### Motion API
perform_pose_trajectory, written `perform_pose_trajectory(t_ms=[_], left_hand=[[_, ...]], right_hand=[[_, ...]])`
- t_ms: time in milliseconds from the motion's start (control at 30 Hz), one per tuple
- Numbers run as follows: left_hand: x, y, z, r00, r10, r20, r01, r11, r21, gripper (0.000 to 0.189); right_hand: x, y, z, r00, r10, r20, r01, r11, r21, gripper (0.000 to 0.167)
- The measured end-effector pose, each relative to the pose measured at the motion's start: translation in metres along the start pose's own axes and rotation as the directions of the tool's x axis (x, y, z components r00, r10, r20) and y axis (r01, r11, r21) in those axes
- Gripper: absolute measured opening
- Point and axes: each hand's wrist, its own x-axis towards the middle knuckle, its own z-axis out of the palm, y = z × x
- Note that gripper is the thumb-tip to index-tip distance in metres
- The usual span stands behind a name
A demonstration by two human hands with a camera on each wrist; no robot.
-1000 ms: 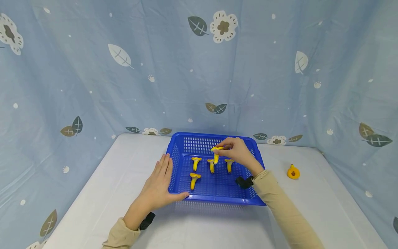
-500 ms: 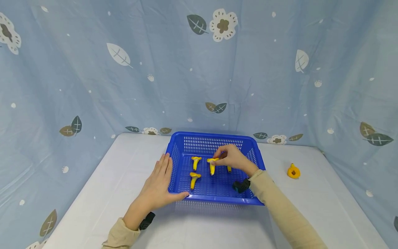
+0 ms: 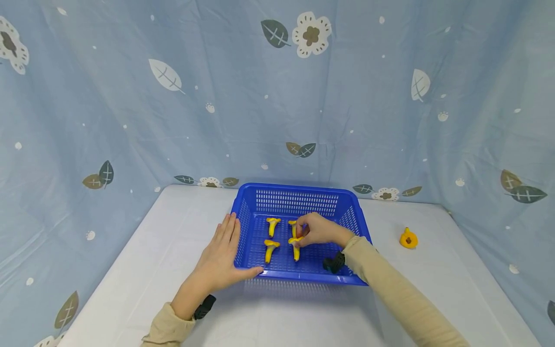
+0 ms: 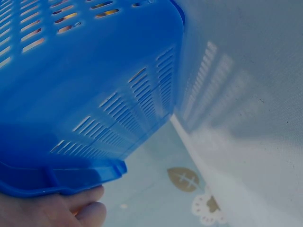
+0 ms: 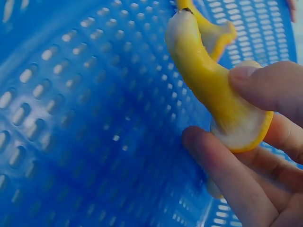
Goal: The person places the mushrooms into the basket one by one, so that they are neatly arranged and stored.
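Note:
My right hand (image 3: 320, 229) pinches a yellow chanterelle-like mushroom (image 5: 203, 75) by its cap, thumb on one side and fingertips at the other. Its stem points toward the near side, low inside the blue plastic basket (image 3: 299, 275). To its left lie two similar mushrooms, a back one (image 3: 272, 226) and a front one (image 3: 270, 250). Another mushroom (image 3: 292, 227) shows behind the held one, partly covered by my fingers. My left hand (image 3: 218, 258) rests on the basket's left front corner, fingers straight along the left rim and thumb along the front rim.
A small orange-yellow rounded thing (image 3: 408, 239) with a dark centre lies on the white table (image 3: 433, 289), right of the basket. A blue patterned curtain (image 3: 277, 96) hangs behind the table and along both sides.
My right hand has lowered the mushroom into the basket and brought it toward the near side, into the front row beside the front-left one. My left hand has stayed in place.

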Motion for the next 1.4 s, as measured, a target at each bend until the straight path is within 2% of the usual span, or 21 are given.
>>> perform_pose_trajectory(t_ms=[200, 500, 1067, 1400], left_hand=[[0.0, -0.001, 0.0, 1.0, 0.0, 0.002, 0.0, 1.0, -0.004, 0.131], [0.001, 0.0, 0.0, 1.0, -0.003, 0.005, 0.003, 1.0, -0.009, 0.131], [0.0, 0.001, -0.001, 1.0, 0.005, -0.004, -0.005, 1.0, -0.024, 0.13], [0.0, 0.001, -0.002, 1.0, 0.002, 0.008, -0.002, 1.0, -0.018, 0.13]], right_hand=[[0.003, -0.002, 0.005, 0.999, -0.017, 0.045, 0.021, 0.995, -0.092, 0.024], [0.009, -0.004, 0.008, 0.995, -0.053, 0.079, 0.066, 0.982, -0.177, 0.025], [0.013, -0.003, 0.011, 0.995, -0.029, 0.099, 0.047, 0.981, -0.19, 0.025], [0.013, -0.004, 0.007, 0.989, -0.074, 0.129, 0.101, 0.97, -0.222, 0.026]])
